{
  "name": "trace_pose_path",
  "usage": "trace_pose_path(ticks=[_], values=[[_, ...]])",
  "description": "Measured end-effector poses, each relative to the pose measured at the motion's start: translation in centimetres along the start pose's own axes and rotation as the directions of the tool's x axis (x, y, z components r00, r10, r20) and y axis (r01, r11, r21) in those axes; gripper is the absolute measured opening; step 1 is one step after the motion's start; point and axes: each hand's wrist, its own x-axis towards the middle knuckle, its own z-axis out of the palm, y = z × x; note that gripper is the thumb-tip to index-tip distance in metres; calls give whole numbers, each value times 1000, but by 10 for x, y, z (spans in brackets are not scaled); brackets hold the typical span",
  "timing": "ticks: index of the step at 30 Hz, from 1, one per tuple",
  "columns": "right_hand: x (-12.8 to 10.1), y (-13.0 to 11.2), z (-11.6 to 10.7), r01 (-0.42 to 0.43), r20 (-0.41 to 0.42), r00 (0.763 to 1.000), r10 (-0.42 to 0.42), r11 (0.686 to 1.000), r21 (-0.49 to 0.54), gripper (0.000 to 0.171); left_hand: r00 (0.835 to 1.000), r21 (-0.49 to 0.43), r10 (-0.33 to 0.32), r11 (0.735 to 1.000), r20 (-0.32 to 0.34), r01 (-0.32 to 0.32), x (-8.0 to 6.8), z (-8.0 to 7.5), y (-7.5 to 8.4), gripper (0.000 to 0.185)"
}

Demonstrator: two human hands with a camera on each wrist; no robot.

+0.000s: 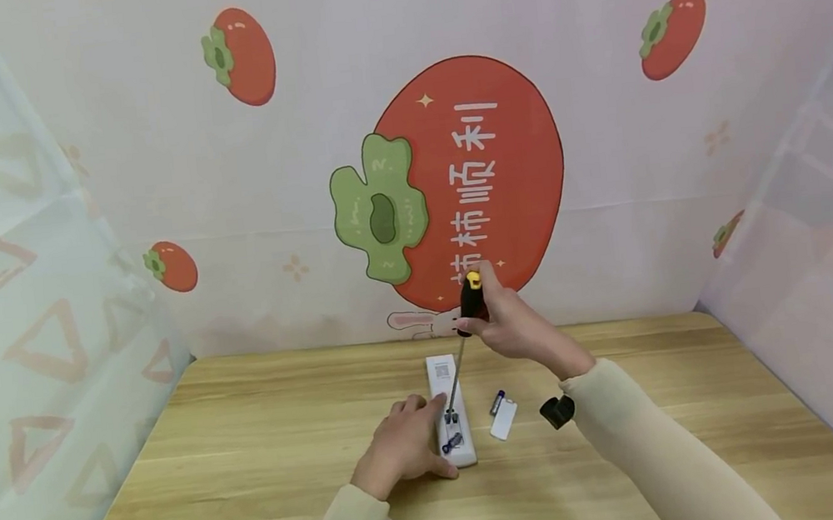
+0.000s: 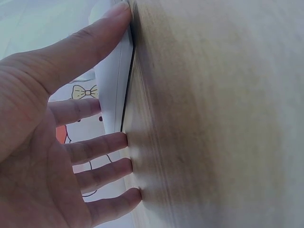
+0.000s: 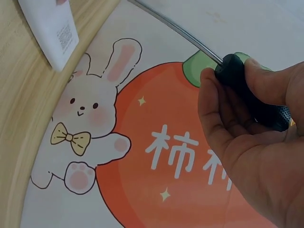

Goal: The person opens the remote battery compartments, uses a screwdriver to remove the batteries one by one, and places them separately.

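Observation:
A white remote control (image 1: 468,452) lies back up on the table with its battery compartment uncovered. My left hand (image 1: 402,444) steadies it, thumb at the near end and index finger at its left side, the fingers mostly straight. The other left fingertips (image 2: 124,139) rest on the wood. In my right hand (image 1: 505,318) I grip a screwdriver (image 1: 470,301) by its black and yellow handle. Its long metal shaft (image 3: 183,32) slants down, the tip at the compartment's far end. Inside the compartment a dark blue battery (image 1: 452,442) sits askew.
To the right of the remote, a second battery (image 1: 498,403) and a white battery cover (image 1: 503,420) lie on the wooden table (image 1: 268,442). A printed backdrop (image 1: 302,162) rises behind the table, with similar sheets on both sides.

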Motion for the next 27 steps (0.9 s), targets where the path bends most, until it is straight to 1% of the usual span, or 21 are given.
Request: trace_pose_path(ticks=[5, 11, 20, 27], values=[[-2, -1, -1, 15, -25, 1000, -15, 1000, -15, 52, 1000, 1, 0, 1000, 0, 0, 0, 0, 0, 104], [-5, -1, -2, 30, -33, 999, -30, 1000, -3, 54, 1000, -9, -7, 1000, -1, 7, 0, -1, 1, 104], [-10, -4, -2, 39, -21, 999, -38, 999, 3, 55, 1000, -15, -19, 1000, 9, 19, 1, 0, 0, 103], [-13, -4, 2, 52, -19, 998, -52, 999, 2, 54, 1000, -26, -18, 999, 13, 18, -1, 0, 1, 103]])
